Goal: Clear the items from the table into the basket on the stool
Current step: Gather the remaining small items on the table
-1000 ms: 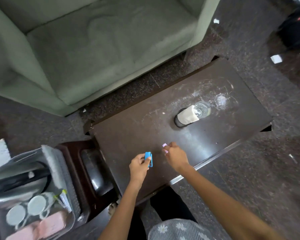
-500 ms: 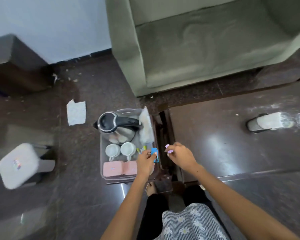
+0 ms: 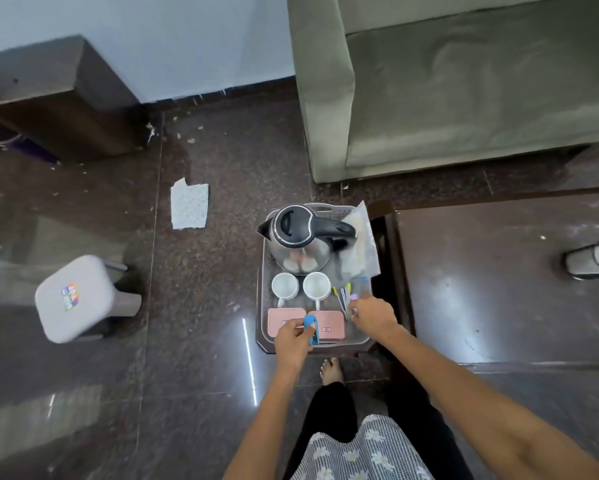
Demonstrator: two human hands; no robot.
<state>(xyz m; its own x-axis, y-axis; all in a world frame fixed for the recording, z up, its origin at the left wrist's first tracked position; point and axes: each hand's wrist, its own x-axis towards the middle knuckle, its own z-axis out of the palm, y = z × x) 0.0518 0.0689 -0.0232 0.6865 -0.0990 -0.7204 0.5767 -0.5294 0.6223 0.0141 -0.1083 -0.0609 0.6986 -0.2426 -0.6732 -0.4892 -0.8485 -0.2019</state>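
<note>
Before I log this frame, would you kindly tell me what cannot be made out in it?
- Head view: the small pink item in the right hand is mostly covered by the fingers; what it is stays unclear.
- The object lying on the table, a dark cylinder with white, is cut by the right edge.
- The blue item in the left hand: too small to identify.
- The labels on the pink boxes in the basket: unreadable.

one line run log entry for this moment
phase: dropping off | left hand: holds blue clip | right hand: over basket | table: one container left
</note>
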